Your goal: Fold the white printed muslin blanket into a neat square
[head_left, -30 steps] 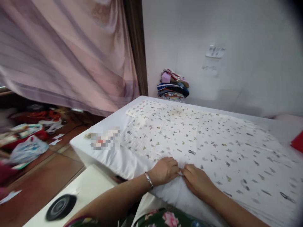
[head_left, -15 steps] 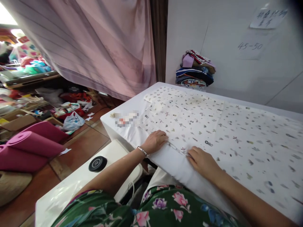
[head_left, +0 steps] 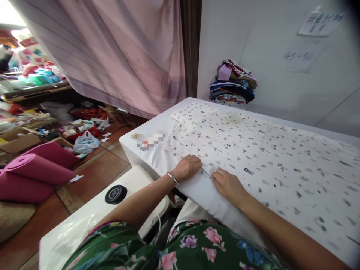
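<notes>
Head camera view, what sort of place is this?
Probably a cluttered room at home, perhaps a workroom: patterned cloth lies over a table, folded fabric is stacked by the wall, and a rolled pink mat lies on the tiled floor.

White-covered table [head_left: 197,185]: patterned cloth [head_left: 270,153] spread out (slightly rumpled), pixelated item [head_left: 150,142] near left corner.

Pink curtain [head_left: 135,56], folded clothes stack [head_left: 233,84], rolled pink mat [head_left: 36,168]

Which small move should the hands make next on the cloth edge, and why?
Perhaps the left hand should press the printed cloth flat along its near edge, because that hand rests there while the right hand pinches the same edge.
</notes>
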The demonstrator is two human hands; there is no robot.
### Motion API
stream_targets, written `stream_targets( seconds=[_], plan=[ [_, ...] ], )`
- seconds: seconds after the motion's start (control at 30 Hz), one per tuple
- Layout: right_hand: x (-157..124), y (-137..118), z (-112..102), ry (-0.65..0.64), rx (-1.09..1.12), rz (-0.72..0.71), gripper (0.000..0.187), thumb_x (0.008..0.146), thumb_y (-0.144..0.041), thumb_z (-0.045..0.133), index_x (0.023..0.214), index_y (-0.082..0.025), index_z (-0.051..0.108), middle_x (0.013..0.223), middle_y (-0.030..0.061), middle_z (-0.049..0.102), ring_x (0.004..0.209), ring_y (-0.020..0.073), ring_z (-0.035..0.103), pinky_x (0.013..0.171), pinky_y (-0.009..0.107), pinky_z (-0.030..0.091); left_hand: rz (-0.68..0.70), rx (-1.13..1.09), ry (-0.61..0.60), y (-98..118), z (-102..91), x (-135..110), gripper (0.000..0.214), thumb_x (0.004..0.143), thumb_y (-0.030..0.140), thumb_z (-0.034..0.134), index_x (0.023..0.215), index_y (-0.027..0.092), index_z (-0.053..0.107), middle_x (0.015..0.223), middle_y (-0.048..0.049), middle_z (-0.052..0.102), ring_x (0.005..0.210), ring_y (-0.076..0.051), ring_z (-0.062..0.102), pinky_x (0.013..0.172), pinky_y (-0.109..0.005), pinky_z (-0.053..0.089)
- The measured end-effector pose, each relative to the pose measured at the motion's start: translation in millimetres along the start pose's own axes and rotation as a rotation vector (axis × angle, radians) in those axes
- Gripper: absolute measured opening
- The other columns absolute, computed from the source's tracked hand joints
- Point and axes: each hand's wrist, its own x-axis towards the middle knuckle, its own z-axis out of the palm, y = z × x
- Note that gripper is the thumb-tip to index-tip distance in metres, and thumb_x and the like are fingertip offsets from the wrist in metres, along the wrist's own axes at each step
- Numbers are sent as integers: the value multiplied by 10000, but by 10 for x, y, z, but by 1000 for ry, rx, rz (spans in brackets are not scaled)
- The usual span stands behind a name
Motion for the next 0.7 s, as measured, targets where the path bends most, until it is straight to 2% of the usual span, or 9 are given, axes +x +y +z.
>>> stream_targets(
  seconds=[0.2,0.4,0.6,0.7],
  plan=[
    [-20,-49,30,-9,-6,-22,181,873,-137,379,791,-168,537,824,39,521,747,132,480,562,237,308,10,32,-46,7,4,-75,246,917,216,363,905,185,607,938,-49,597,863,-153,508,764,-288,375],
    [-22,-57,29,24,13,-56,175,883,-189,388,798,-169,541,820,36,511,737,130,476,576,234,320,2,9,-19,-7,33,-118,233,916,220,381,958,190,608,973,-43,603,875,-156,509,761,-284,377],
    [-11,-35,63,53,66,-71,214,887,-214,388,1028,-192,549,842,34,527,726,128,509,568,230,346,-35,-17,-17,-26,11,-178,239,917,235,378,966,186,606,985,-54,605,888,-158,516,777,-290,385],
    [28,-34,75,46,84,-77,226,899,-241,371,1019,-209,559,824,28,538,680,119,513,542,227,346,-61,-28,-16,-57,-8,-200,232,913,249,389,972,187,605,988,-59,604,902,-159,518,794,-294,391]
  ],
)
